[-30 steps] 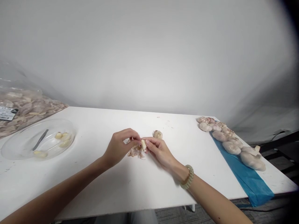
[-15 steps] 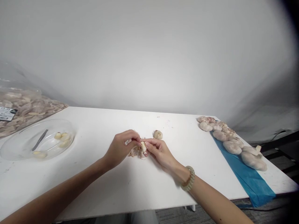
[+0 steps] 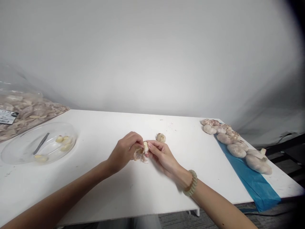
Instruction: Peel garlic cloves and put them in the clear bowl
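Observation:
Between my fingertips, above the middle of the white table [image 3: 107,197], is a pale garlic clove [image 3: 145,146]. My right hand [image 3: 164,156] pinches it between thumb and fingers. From the left, my left hand [image 3: 125,151] is closed in a pinch at the clove's edge, apparently on its skin; the fingertips partly hide what they grip. Loose garlic skins [image 3: 141,156] lie in a small heap just under both hands. A partial garlic bulb [image 3: 161,137] sits behind my right hand.
At left, a clear plastic dish [image 3: 26,159] holds several peeled cloves [image 3: 65,144] and a grey knife-like tool [image 3: 41,143]. Behind it lies a plastic bag of skins [image 3: 35,109]. Several whole garlic bulbs [image 3: 235,150] line the right side, beside a blue plastic strip [image 3: 252,181].
More of the clove's pale surface shows between my fingers now. My left fingertips have shifted slightly at its edge. Everything else stays put.

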`<state>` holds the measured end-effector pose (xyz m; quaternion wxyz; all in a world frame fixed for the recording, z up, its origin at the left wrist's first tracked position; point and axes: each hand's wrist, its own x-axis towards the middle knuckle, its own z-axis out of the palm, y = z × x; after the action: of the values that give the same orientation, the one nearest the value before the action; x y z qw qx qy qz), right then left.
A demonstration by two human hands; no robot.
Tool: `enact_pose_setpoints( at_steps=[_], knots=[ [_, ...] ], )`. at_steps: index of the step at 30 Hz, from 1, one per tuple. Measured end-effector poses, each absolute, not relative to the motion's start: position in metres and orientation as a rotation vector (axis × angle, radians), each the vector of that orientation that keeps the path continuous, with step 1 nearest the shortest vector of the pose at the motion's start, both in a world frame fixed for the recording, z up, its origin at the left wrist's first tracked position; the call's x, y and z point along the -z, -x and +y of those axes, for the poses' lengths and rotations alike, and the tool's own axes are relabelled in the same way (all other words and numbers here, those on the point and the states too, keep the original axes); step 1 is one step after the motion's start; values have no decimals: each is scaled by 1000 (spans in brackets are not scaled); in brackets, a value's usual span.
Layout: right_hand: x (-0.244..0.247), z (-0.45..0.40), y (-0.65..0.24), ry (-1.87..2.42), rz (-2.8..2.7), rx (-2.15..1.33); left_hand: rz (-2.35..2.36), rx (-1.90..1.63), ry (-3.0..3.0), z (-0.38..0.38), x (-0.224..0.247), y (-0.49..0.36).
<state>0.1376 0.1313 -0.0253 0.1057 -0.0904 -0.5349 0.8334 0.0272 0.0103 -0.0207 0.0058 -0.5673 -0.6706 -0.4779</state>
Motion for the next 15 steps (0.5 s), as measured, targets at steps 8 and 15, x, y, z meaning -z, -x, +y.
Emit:
enact_pose_setpoints(
  at_steps=[8, 15],
  knots=[
    [27, 136, -137, 386, -1543, -2297, -2021, 1390, 1873, 11, 21, -25],
    [25, 138, -136, 423, -1506, -2229, -2033, 1372, 1886, 10, 21, -24]
  ],
)
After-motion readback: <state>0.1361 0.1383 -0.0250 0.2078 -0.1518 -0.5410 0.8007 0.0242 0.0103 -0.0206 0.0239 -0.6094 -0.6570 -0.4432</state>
